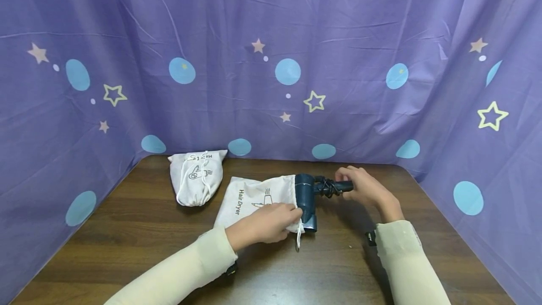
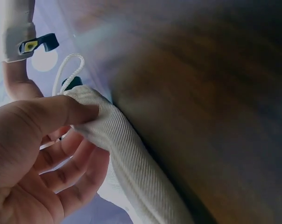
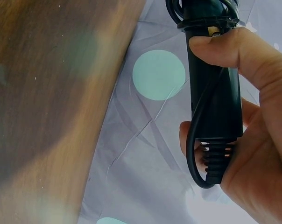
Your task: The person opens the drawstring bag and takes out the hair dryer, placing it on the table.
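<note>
A dark teal hair dryer (image 1: 305, 196) lies across the mouth of a white drawstring bag (image 1: 250, 194) printed "Hair Dryer", its body partly at the opening. My right hand (image 1: 360, 185) grips the dryer's handle (image 3: 215, 102), thumb on one side and fingers behind it, near the cord's ribbed base. A black cord (image 1: 328, 187) is wound around the handle. With thumb and fingers my left hand (image 1: 271, 222) pinches the near edge of the bag's mouth; the bag's cloth (image 2: 117, 130) shows between them in the left wrist view. A drawstring loop (image 1: 298, 236) hangs beside those fingers.
A second white drawstring bag (image 1: 196, 180), full and cinched, sits at the back left of the wooden table (image 1: 338, 267). A purple curtain (image 1: 237, 60) with stars and dots hangs behind the table and along both sides.
</note>
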`<state>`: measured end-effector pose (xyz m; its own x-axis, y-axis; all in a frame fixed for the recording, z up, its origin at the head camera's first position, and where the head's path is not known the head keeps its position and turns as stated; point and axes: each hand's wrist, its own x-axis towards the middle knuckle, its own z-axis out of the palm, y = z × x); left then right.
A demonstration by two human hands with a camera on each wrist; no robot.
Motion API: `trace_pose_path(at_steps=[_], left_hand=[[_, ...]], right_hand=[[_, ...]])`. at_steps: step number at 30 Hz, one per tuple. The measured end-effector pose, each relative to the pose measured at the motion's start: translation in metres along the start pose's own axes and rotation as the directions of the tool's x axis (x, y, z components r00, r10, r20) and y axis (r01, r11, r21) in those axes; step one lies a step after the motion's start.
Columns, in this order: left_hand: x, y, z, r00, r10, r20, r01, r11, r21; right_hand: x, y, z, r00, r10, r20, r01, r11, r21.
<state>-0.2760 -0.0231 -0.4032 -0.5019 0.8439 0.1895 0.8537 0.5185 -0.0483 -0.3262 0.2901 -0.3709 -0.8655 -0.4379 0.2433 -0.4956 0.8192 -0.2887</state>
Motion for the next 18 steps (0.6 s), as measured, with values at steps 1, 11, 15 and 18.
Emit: trace_pose_path(at_steps=[1, 11, 15, 18], left_hand=[[0.000, 0.000, 0.000, 1.000, 0.003, -0.001, -0.003, 1.000, -0.010], [-0.003, -0.001, -0.005, 1.000, 0.026, 0.012, -0.025, 0.993, -0.115], [-0.005, -0.001, -0.006, 1.000, 0.024, 0.014, -0.022, 0.991, -0.134], [-0.006, -0.001, -0.006, 1.000, 0.028, 0.007, -0.027, 0.990, -0.138]], right_hand=[[0.000, 0.000, 0.000, 1.000, -0.003, -0.001, 0.003, 1.000, 0.002], [-0.001, 0.006, 0.000, 0.999, -0.033, 0.001, 0.033, 0.998, 0.050], [-0.004, 0.009, -0.003, 0.999, -0.034, 0.000, 0.034, 0.999, 0.042], [-0.006, 0.013, -0.005, 0.999, -0.040, -0.012, 0.040, 0.998, 0.047]])
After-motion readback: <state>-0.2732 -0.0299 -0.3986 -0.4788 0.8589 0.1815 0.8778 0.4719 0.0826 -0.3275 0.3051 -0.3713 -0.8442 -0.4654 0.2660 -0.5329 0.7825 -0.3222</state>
